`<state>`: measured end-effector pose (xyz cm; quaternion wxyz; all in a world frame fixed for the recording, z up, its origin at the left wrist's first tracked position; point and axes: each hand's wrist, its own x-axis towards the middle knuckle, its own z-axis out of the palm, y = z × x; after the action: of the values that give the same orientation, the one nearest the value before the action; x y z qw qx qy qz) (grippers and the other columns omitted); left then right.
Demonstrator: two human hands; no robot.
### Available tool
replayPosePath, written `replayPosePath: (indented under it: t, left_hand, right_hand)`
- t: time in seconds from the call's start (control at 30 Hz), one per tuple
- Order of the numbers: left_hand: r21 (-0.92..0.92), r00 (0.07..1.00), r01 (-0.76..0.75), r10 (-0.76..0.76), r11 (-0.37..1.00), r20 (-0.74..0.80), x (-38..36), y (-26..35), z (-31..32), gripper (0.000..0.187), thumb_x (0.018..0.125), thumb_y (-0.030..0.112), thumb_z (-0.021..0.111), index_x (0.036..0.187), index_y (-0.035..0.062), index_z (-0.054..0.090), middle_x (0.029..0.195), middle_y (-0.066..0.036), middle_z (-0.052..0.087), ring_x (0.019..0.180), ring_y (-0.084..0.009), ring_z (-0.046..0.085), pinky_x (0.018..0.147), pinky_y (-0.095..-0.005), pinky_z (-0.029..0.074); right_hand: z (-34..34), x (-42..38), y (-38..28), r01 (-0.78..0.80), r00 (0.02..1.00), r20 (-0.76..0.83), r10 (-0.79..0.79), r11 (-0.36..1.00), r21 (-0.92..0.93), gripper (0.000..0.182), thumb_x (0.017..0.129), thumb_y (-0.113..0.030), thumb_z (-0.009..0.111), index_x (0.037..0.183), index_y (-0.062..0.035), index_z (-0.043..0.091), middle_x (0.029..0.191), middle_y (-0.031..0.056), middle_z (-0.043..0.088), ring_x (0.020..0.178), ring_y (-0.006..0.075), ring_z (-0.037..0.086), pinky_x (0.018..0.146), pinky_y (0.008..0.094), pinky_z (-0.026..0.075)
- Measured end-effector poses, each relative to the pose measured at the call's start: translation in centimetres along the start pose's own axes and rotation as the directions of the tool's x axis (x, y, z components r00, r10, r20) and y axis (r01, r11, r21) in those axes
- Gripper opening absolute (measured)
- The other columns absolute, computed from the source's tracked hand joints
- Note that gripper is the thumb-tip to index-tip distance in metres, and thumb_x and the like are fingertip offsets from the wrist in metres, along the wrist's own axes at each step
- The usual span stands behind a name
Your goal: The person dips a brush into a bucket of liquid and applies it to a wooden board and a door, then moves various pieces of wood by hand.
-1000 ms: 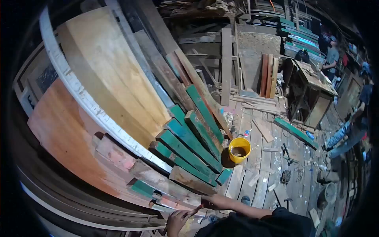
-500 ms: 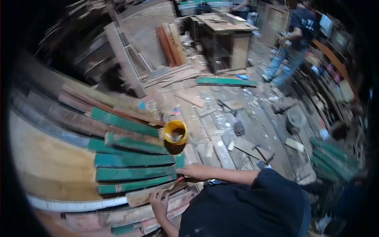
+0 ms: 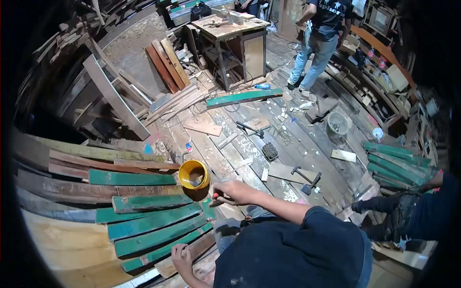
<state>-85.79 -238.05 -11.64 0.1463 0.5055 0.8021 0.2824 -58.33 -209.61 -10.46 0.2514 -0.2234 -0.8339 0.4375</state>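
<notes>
My right hand (image 3: 231, 192) reaches out over the ends of several green painted planks (image 3: 158, 224) and is closed on a small red-handled tool (image 3: 214, 196), just below a yellow bucket (image 3: 193, 174). My left hand (image 3: 182, 259) sits lower, its fingers on the end of a bare brown plank (image 3: 188, 253) at the near edge of the same pile. The tool's tip is hidden by my fingers.
The plank floor holds a hammer (image 3: 307, 179), wood offcuts, a grey bucket (image 3: 337, 126) and a long green board (image 3: 245, 96). A person (image 3: 319, 43) stands by a workbench (image 3: 234, 30). Another person (image 3: 422, 211) sits at the right beside more green planks (image 3: 396, 163).
The view has swung right and down across the workshop. My right hand has moved out toward the yellow bucket with the red tool. My left hand stays on the brown plank.
</notes>
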Motion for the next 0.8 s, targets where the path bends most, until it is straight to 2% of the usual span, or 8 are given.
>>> replayPosePath:
  t: [0.07,0.2,0.3,0.33,0.43,0.53,0.67,0.8]
  left_hand:
    - [-0.018,1.000,0.021,-0.021,1.000,0.001,1.0,-1.0,0.0,0.012,0.079,0.000,0.069,0.091,0.0005,0.066,0.093,-0.014,0.060,0.090,-0.0316,0.061,0.081,-0.0395,0.049]
    - [0.001,0.999,-0.006,0.006,1.000,0.038,3.8,-1.2,-0.9,0.016,0.078,-0.001,0.070,0.093,0.0010,0.066,0.093,-0.014,0.061,0.088,-0.0320,0.061,0.079,-0.0389,0.049]
    - [0.001,0.998,-0.039,0.039,0.999,0.045,6.5,-2.9,-1.7,0.017,0.077,-0.001,0.069,0.094,0.0016,0.066,0.093,-0.014,0.061,0.088,-0.0321,0.062,0.080,-0.0388,0.050]
    - [-0.006,0.998,-0.042,0.042,0.999,0.044,7.2,-3.3,-1.9,0.017,0.077,-0.002,0.069,0.094,0.0018,0.066,0.094,-0.014,0.061,0.089,-0.0321,0.062,0.080,-0.0388,0.050]
    - [0.022,0.999,-0.039,0.039,0.999,0.008,9.5,-4.7,-4.0,0.018,0.077,-0.002,0.069,0.094,0.0031,0.066,0.095,-0.013,0.062,0.092,-0.0326,0.062,0.082,-0.0390,0.050]
    - [0.024,0.999,0.006,-0.007,1.000,0.033,10.8,-7.2,-6.0,0.017,0.079,0.000,0.068,0.096,0.0038,0.066,0.096,-0.013,0.062,0.092,-0.0341,0.062,0.084,-0.0401,0.049]
    - [0.067,0.997,0.032,-0.037,0.997,0.070,13.8,-8.2,-7.9,0.014,0.082,0.001,0.067,0.096,0.0024,0.066,0.097,-0.014,0.063,0.091,-0.0348,0.062,0.081,-0.0412,0.049]
    - [0.101,0.996,0.031,-0.039,0.994,0.078,16.7,-8.5,-8.2,0.014,0.084,0.001,0.066,0.098,0.0013,0.064,0.097,-0.016,0.062,0.092,-0.0363,0.061,0.082,-0.0413,0.049]
  right_hand:
    - [-0.1,0.5,1.5,0.006,0.987,-0.158,-0.008,1.000,-0.008,0.022,0.092,-0.019,0.064,0.105,-0.0058,0.053,0.089,0.0121,0.069,0.079,0.0357,0.067,0.068,0.0440,0.053]
    - [-0.4,2.9,1.5,-0.168,0.982,-0.087,0.170,0.985,0.028,0.025,0.093,-0.025,0.065,0.105,-0.0059,0.056,0.089,0.0138,0.070,0.080,0.0358,0.067,0.068,0.0440,0.053]
    - [1.5,5.9,1.6,-0.078,0.994,-0.084,0.074,0.996,-0.049,0.028,0.092,-0.027,0.066,0.107,-0.0051,0.056,0.092,0.0157,0.070,0.083,0.0350,0.068,0.070,0.0438,0.053]
    - [1.8,7.3,1.1,-0.122,0.993,-0.006,0.122,0.992,-0.014,0.030,0.091,-0.027,0.067,0.108,-0.0048,0.056,0.090,0.0165,0.069,0.082,0.0361,0.068,0.070,0.0434,0.053]
    - [2.8,12.0,0.0,-0.039,0.999,0.032,0.040,0.999,-0.027,0.031,0.088,-0.026,0.070,0.105,-0.0041,0.056,0.082,0.0177,0.063,0.073,0.0361,0.064,0.065,0.0431,0.051]
    - [2.0,16.5,-2.7,0.129,0.989,-0.067,-0.130,0.992,-0.016,0.031,0.087,-0.024,0.071,0.105,-0.0042,0.056,0.081,0.0164,0.062,0.073,0.0349,0.064,0.063,0.0420,0.050]
    - [0.7,19.8,-4.2,0.095,0.983,-0.155,-0.096,0.995,-0.008,0.025,0.085,-0.020,0.071,0.100,-0.0048,0.057,0.079,0.0133,0.062,0.070,0.0316,0.064,0.062,0.0395,0.050]
    - [0.4,20.6,-0.2,-0.004,0.987,-0.154,-0.032,0.974,-0.228,0.028,0.083,-0.018,0.072,0.104,-0.0071,0.056,0.084,0.0148,0.063,0.078,0.0351,0.065,0.066,0.0432,0.051]
